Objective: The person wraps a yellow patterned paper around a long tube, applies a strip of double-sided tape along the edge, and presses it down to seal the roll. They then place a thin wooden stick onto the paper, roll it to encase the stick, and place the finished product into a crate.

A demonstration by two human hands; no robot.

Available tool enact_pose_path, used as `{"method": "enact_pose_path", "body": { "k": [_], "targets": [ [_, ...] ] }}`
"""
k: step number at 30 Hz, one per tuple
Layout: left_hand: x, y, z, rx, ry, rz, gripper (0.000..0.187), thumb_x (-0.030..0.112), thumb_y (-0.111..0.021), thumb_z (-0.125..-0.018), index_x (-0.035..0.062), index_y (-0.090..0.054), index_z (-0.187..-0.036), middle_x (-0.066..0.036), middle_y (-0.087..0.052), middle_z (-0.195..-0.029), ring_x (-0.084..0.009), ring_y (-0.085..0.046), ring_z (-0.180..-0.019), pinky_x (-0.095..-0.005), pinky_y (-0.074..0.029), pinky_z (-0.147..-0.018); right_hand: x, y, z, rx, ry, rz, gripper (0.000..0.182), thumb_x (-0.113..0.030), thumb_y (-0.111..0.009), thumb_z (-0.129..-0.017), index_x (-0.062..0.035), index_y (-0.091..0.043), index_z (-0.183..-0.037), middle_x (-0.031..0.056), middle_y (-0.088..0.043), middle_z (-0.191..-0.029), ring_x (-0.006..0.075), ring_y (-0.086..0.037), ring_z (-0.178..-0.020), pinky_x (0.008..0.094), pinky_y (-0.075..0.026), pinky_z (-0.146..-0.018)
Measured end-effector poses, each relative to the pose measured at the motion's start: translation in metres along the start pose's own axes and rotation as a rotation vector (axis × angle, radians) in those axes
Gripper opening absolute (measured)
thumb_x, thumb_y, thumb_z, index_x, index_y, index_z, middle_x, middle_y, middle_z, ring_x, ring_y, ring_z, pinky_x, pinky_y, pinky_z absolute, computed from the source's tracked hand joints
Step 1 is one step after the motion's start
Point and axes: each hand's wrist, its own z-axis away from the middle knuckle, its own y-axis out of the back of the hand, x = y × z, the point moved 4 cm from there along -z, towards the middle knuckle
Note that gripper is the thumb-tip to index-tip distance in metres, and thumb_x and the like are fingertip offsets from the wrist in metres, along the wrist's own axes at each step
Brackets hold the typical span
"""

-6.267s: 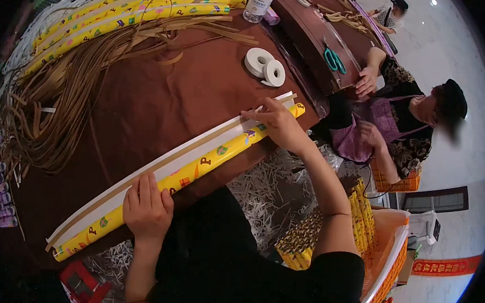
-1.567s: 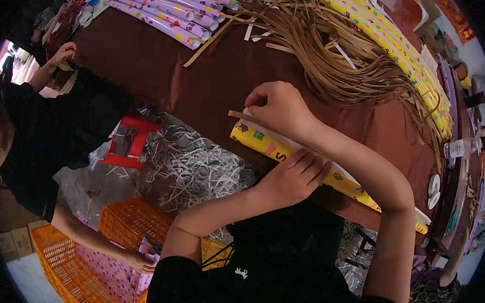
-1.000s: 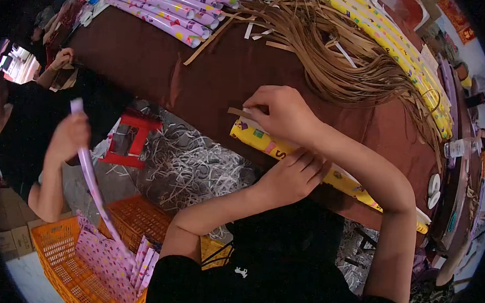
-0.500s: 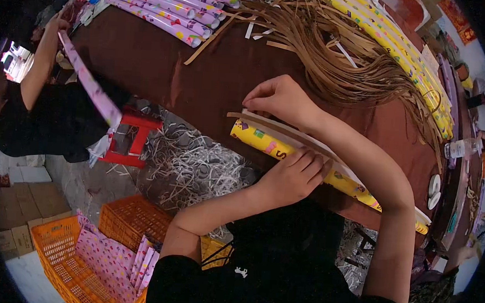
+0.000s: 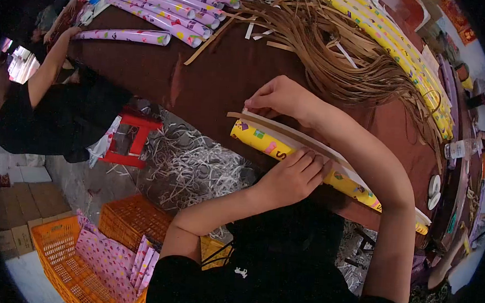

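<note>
A roll of yellow printed wrapping paper (image 5: 254,137) lies slantwise along the table's front edge, its loose white edge (image 5: 357,179) showing on the far side. My left hand (image 5: 299,177) is wrapped over the roll's middle, fingers curled on it. A narrow brown strip (image 5: 235,115) runs along the paper's edge and sticks out past the roll's left end. Just above that end, my right hand (image 5: 279,98) has thumb and finger pinched at the tip of a thin white strip (image 5: 245,110); the fingers partly hide it.
Purple rolls (image 5: 162,10), a heap of brown strips (image 5: 337,63) and yellow rolls (image 5: 393,44) lie across the table. At left, another person's hand (image 5: 71,32) touches a purple roll. A red stool (image 5: 137,139), shredded strips (image 5: 197,160) and orange baskets (image 5: 59,246) stand below.
My hands and the yellow roll have hardly moved. The other person's purple roll has swung from hanging beside the table to lying flat on its left part.
</note>
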Motion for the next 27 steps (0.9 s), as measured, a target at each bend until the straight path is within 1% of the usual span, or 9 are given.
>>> {"method": "enact_pose_path", "body": {
  "k": [3,10,19,21,25,27],
  "targets": [
    [0.0000,0.0011,0.0004,-0.013,-0.009,-0.007,0.044,0.018,-0.055,-0.083,-0.0004,-0.058,-0.122,-0.014,-0.060,-0.112,-0.0273,-0.058,-0.106,-0.0431,-0.043,-0.099,-0.0002,0.0007,-0.0012,-0.014,0.001,0.067,0.022,-0.019,-0.072,-0.086,0.0005,-0.074,-0.097,0.0075,-0.072,-0.086,0.0126,-0.067,-0.078,0.0253,-0.054,-0.074],
    [0.0004,0.0002,0.0009,-0.013,-0.014,-0.007,0.043,0.019,-0.055,-0.083,-0.0008,-0.059,-0.121,-0.014,-0.059,-0.113,-0.0282,-0.057,-0.107,-0.0433,-0.043,-0.099,0.0001,0.0004,-0.0002,-0.027,0.033,0.049,0.023,-0.020,-0.074,-0.084,0.0003,-0.075,-0.096,0.0067,-0.073,-0.087,0.0120,-0.066,-0.078,0.0253,-0.054,-0.074],
    [0.0004,-0.0022,0.0018,-0.006,-0.014,0.008,0.042,0.019,-0.056,-0.082,-0.0005,-0.059,-0.120,-0.015,-0.060,-0.112,-0.0287,-0.056,-0.107,-0.0433,-0.042,-0.099,-0.0034,-0.0009,0.0024,-0.052,0.126,0.122,0.020,-0.016,-0.074,-0.082,-0.0003,-0.075,-0.095,0.0059,-0.072,-0.083,0.0102,-0.065,-0.074,0.0243,-0.053,-0.072],
    [0.0005,-0.0018,0.0017,-0.006,-0.005,0.014,0.044,0.018,-0.056,-0.082,-0.0004,-0.058,-0.122,-0.014,-0.059,-0.112,-0.0286,-0.056,-0.107,-0.0431,-0.042,-0.100,-0.0018,-0.0016,-0.0001,-0.019,0.199,0.107,0.017,-0.019,-0.077,-0.075,-0.0072,-0.079,-0.087,0.0079,-0.073,-0.077,0.0151,-0.063,-0.066,0.0312,-0.051,-0.068],
    [0.0008,-0.0002,0.0005,0.007,0.010,0.019,0.045,0.017,-0.056,-0.082,-0.0003,-0.057,-0.124,-0.014,-0.059,-0.112,-0.0285,-0.056,-0.108,-0.0435,-0.042,-0.100,-0.0040,-0.0037,-0.0006,0.036,0.223,0.200,0.018,-0.020,-0.078,-0.073,-0.0067,-0.078,-0.085,0.0081,-0.072,-0.075,0.0161,-0.064,-0.065,0.0321,-0.052,-0.067],
    [0.0004,0.0008,0.0000,-0.028,-0.006,0.002,0.047,0.018,-0.057,-0.082,0.0005,-0.056,-0.126,-0.014,-0.059,-0.113,-0.0287,-0.056,-0.108,-0.0444,-0.041,-0.101,-0.0075,-0.0040,0.0017,0.090,0.253,0.248,0.019,-0.022,-0.078,-0.071,-0.0062,-0.078,-0.083,0.0115,-0.071,-0.074,0.0216,-0.067,-0.067,0.0350,-0.053,-0.066]
  ]
}}
